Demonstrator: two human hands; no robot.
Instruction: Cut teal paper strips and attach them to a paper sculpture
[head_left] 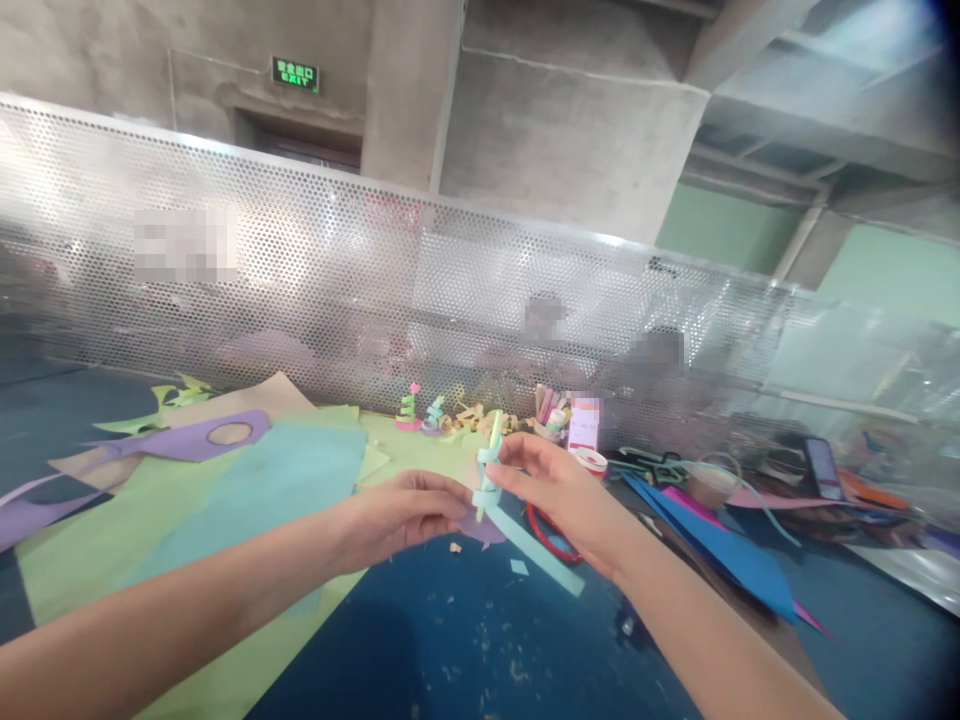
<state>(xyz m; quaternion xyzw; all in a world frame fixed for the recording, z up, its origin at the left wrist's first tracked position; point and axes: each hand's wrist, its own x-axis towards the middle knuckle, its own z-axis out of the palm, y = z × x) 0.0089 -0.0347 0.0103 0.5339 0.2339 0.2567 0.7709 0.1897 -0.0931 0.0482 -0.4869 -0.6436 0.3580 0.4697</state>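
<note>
A pale blue strip point(536, 550), paper or felt, winds in folds around an upright light green stick point(496, 428), its loose tail hanging down to the right. A purple piece point(480, 530) sits at the stick's lower end. From the right, my right hand point(562, 485) pinches the wound strip near the top. The fingers of my left hand point(416, 512) are closed at the lower folds from the other side. Small tree-like twisted pieces, one green with a pink top point(407, 412) and one pale blue point(435, 413), stand beyond my hands.
Light green sheets point(97, 535), a pale blue sheet point(270, 490) and a purple cut-out point(176, 440) spread left. Beyond my right hand are a tape roll point(592, 461), blue sheet point(720, 545), cup point(711, 487) and phone point(823, 468). A perforated metal screen point(360, 290) borders the table's back.
</note>
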